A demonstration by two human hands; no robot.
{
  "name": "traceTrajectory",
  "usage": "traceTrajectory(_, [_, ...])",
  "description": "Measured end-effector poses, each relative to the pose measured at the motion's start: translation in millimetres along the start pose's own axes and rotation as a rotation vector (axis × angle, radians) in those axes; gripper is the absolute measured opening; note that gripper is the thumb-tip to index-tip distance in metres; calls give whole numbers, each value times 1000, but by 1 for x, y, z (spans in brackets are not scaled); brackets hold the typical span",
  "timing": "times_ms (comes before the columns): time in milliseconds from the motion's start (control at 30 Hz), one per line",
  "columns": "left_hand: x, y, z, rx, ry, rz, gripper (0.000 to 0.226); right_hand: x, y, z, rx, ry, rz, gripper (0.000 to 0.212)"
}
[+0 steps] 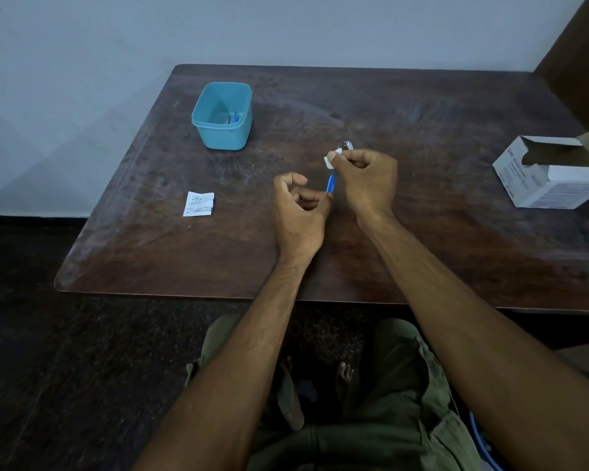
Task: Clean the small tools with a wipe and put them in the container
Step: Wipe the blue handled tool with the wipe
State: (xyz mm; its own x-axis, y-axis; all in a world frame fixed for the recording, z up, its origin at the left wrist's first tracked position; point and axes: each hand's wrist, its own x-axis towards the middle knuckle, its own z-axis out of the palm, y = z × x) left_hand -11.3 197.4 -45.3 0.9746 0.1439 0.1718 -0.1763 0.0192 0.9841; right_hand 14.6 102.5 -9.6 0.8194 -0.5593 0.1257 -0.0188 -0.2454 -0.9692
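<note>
The left hand (301, 205) holds the lower end of a small tool with a blue handle and a metal tip (331, 183) between its curled fingers. The right hand (366, 178) pinches a small white wipe (330, 159) around the tool's upper part, just above the left fingers. The light blue plastic container (222, 115) stands on the dark wooden bench (422, 232), well beyond the left fingers.

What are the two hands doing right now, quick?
Left hand: fingers curled, holding the blue end of the small tool.
Right hand: pinching a white wipe around the tool's upper part.
</note>
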Motion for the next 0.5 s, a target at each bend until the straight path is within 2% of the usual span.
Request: traceTrajectory(500, [-1,1,0,-25,8,-4,42,14,-9,1,142,-11,142,13])
